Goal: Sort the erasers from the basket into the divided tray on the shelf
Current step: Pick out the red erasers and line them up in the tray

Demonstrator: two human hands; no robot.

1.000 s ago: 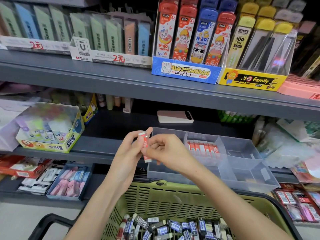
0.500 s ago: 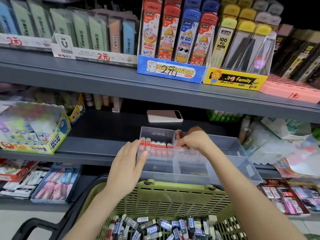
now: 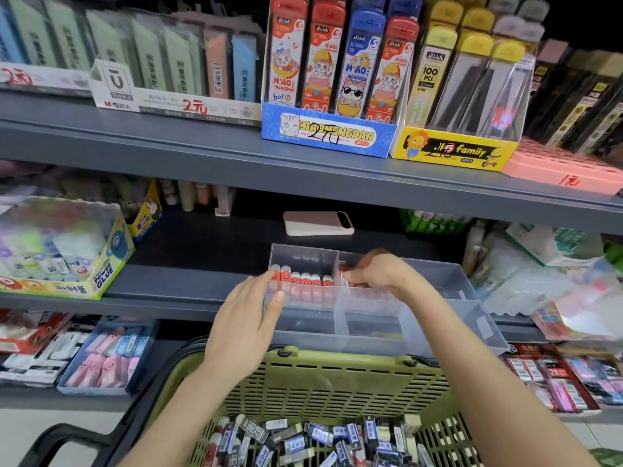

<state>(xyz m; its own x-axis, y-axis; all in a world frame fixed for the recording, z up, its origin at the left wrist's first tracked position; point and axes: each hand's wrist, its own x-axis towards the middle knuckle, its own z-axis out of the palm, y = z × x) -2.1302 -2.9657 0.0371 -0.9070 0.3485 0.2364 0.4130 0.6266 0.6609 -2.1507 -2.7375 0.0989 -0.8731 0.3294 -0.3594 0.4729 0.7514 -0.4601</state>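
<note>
While my right hand [image 3: 379, 274] pinches eraser [image 3: 344, 280] in tray [image 3: 371, 337] | left hand [image 3: 242, 323] flat on tray | risk: tilted release leaves it askew

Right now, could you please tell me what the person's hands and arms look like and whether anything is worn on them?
The left hand and the right hand are bare: no gloves, and no rings show. Both forearms are bare down to the frame's edge, with no sleeve, watch or bracelet in view. The left thumbnail looks short and unpainted.
</note>
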